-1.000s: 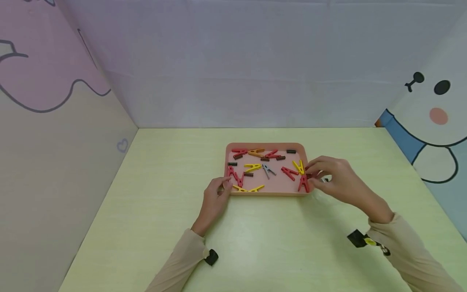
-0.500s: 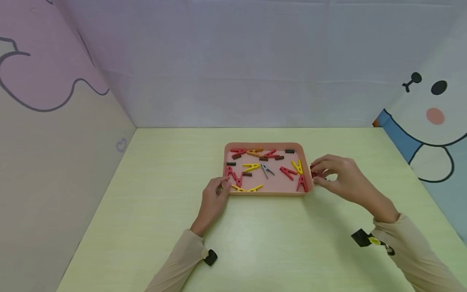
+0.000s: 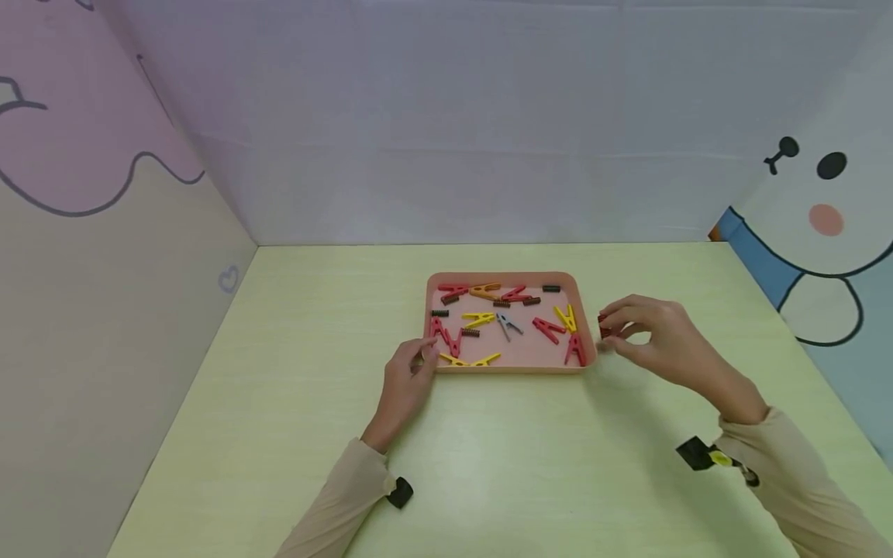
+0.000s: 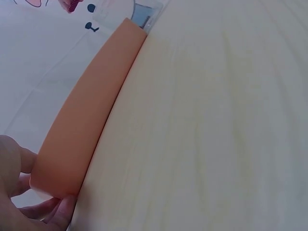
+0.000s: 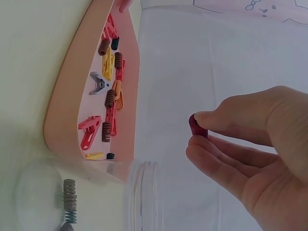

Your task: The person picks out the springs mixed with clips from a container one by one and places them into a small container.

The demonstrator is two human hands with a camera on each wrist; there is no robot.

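Observation:
My left hand (image 3: 408, 381) holds the near left corner of a shallow pink tray (image 3: 516, 370); in the left wrist view its fingertips are on the tray's outer wall (image 4: 91, 110). My right hand (image 3: 652, 337) is just off the tray's right side, pinching a small dark red spring (image 5: 198, 127) between thumb and fingertips. The red spring's ribs show in the left wrist view. Below this hand, in the right wrist view, a clear plastic jar (image 5: 149, 197) has several springs (image 5: 70, 192) in it. The hand largely hides the jar in the head view.
In the tray lie red clips (image 3: 549, 328), yellow clips (image 3: 478, 318), an orange clip (image 3: 484, 291), a grey clip (image 3: 508, 325) and several dark springs (image 3: 551, 288). The tray stands on a pale table (image 3: 488, 465) with a white cloth wall (image 3: 446, 155) behind.
My right hand has moved slightly right, away from the tray's right rim, with the red spring in its fingers. The left hand stays at the tray corner.

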